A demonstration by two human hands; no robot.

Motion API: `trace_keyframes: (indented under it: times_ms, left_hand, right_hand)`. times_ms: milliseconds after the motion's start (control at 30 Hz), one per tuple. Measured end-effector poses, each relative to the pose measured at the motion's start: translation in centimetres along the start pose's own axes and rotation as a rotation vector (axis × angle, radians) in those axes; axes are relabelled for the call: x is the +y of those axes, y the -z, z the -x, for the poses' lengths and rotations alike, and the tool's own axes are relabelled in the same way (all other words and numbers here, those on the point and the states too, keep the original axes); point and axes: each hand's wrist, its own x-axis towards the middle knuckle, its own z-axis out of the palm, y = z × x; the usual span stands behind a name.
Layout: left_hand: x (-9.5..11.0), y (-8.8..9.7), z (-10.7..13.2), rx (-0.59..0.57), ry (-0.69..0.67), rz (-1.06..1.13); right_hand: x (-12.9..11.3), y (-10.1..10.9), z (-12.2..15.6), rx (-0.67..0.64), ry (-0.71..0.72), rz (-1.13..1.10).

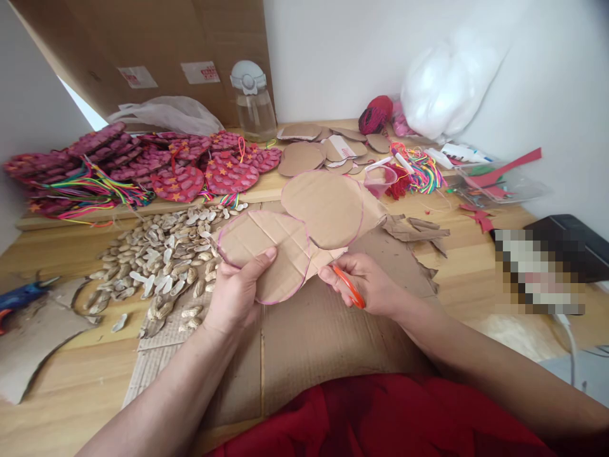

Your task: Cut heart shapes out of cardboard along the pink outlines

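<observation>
My left hand (236,293) grips a piece of brown cardboard (266,247) marked with pink outlines of rounded, heart-like shapes; the thumb presses on its top face. My right hand (368,282) is closed round orange-handled scissors (349,287), whose blades sit at the cardboard's right lower edge and are mostly hidden under it. A second outlined round shape (323,206) lies just behind on the same sheet. Both hands are over a large flat cardboard sheet (323,330) on the wooden table (80,374).
Peanut shells (157,260) are heaped at left. Red star-patterned fabric hearts (181,168) with coloured cords lie behind. Cut cardboard discs (304,155), a water bottle (252,101), red yarn (375,114), a white bag (442,89), a blue glue gun (23,297) and cardboard scraps (413,231) surround the area.
</observation>
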Motion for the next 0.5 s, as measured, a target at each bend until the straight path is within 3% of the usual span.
trace_keyframes:
  times_ms: [500]
  left_hand:
    - [-0.48,-0.33,0.61,0.045,-0.015,0.021]
  right_hand:
    - [0.29,0.00,-0.09,0.037,-0.009,0.039]
